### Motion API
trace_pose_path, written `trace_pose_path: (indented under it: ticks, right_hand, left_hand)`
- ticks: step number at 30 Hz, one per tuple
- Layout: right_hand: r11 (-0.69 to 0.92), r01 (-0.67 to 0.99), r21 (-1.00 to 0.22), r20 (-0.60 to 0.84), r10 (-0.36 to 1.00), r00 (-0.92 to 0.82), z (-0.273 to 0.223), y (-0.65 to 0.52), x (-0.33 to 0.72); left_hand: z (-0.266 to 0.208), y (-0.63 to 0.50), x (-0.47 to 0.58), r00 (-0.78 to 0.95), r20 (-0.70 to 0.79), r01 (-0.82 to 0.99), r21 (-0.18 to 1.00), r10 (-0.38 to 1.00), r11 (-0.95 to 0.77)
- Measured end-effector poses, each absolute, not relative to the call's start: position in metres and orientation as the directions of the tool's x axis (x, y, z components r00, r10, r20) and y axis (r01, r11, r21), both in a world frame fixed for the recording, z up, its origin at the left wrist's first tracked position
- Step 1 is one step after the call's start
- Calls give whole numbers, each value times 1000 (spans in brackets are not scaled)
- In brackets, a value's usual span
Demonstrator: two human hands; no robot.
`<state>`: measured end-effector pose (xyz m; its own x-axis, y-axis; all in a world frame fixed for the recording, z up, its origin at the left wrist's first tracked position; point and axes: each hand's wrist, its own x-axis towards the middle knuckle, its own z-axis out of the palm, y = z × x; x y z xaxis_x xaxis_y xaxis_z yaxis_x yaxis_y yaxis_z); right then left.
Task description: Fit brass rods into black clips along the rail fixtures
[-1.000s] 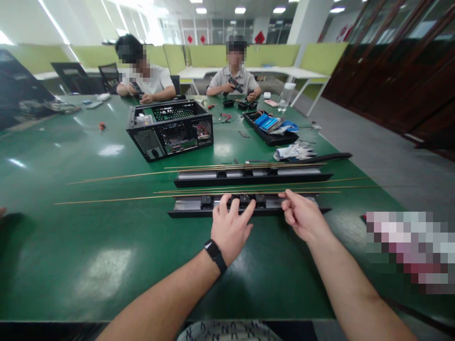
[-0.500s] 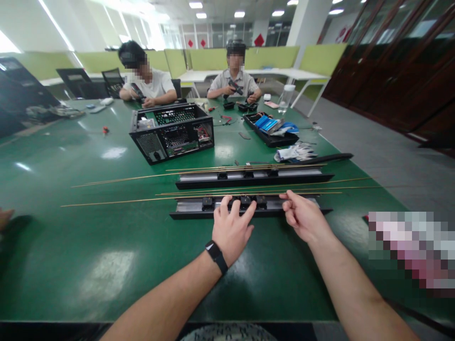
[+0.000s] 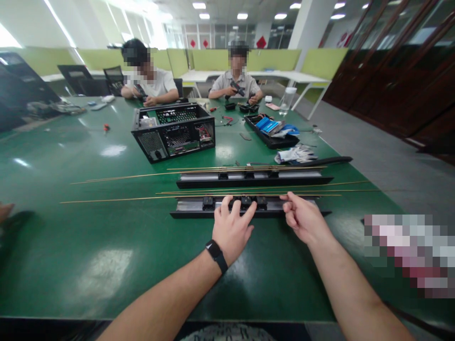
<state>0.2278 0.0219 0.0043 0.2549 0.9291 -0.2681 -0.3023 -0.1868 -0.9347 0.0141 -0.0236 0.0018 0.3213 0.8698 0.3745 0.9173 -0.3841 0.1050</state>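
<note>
My left hand is open, its fingers spread over the near black-and-silver rail. Its fingertips rest on or beside small black blocks seated in that rail; what lies beneath the fingers is partly hidden. To the right, my right hand has thumb and index finger pinched at a thin brass-coloured rod, which runs lengthwise over the rail. More thin rods lie alongside. Behind the near rail, a second, similar rail also carries black blocks and has rods along its top.
An open computer case stands behind the rails. To its right are a black tray with blue items, white gloves and a clear bottle. Two people sit across the green table. Another hand shows at the left edge.
The view has shifted slightly. Both hands keep practically the same place and pose at the near rail.
</note>
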Motion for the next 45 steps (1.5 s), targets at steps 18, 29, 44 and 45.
trace_pose_path:
  ticks: [18, 29, 44, 45]
  right_hand:
    - [-180, -302, -936, -260, 932, 252, 5, 21, 226]
    - [-187, -308, -933, -268, 931, 248, 5, 21, 227]
    - [-203, -311, -929, -284, 927, 244, 8, 20, 226]
    - [-206, -311, -928, -288, 926, 245, 8, 20, 226]
  left_hand:
    - [3, -25, 14, 321, 369, 919, 100, 872, -381]
    - [4, -24, 15, 317, 365, 920, 106, 876, -377]
    - [4, -24, 15, 317, 355, 923, 100, 880, -372]
    - [4, -24, 15, 315, 355, 923, 99, 880, -371]
